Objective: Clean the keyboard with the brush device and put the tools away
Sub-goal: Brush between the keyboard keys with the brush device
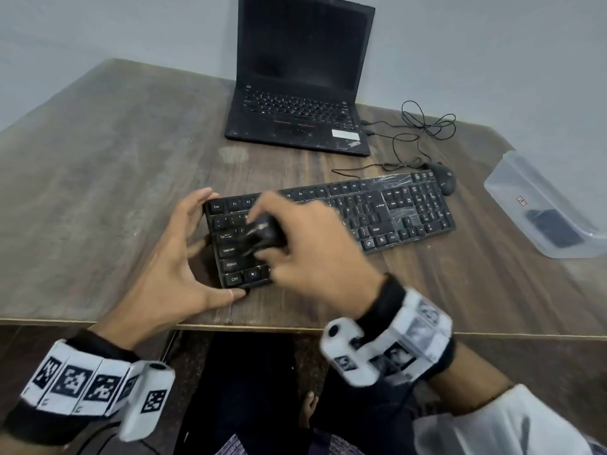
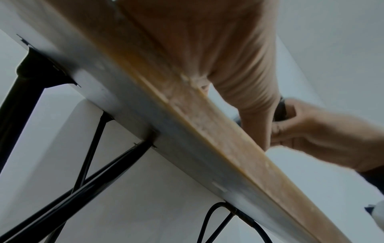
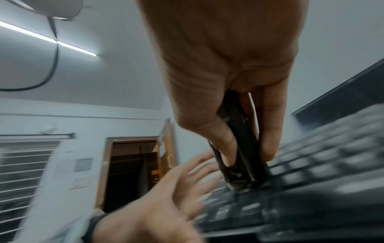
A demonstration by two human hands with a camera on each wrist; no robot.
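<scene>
**A:** Where's the brush device (image 1: 262,232) sitting?

**B:** You're pressing it down on the left end of the keyboard (image 1: 331,221), over the Tab and Caps Lock rows. Your right hand (image 1: 308,244) is gripping it, thumb on one side and fingers on the other, per the right wrist view. Your left hand (image 1: 174,261) is spread wide, bracing the keyboard's left edge: fingertips at the Esc corner, thumb by Ctrl. It isn't gripping anything.

**A:** How's it handling?

**B:** Judging by looks: small, rigid black shell, light, probably a bit slick since it's glossy. You're taking it across the narrow sides, which looks right. The keyboard is a light plastic slab and will likely slide, so you're right to be bracing it. The bristle end is hidden under your hand and blurred, so I can't tell the contact.

**A:** Counts?

**B:** One brush device, one keyboard, two hands. Beyond the keyboard: one laptop (image 1: 299,93). At the keyboard's right end: one mouse (image 1: 444,180). Further right: one clear plastic box (image 1: 512,188) with something dark inside. It's likely the tool storage.
</scene>
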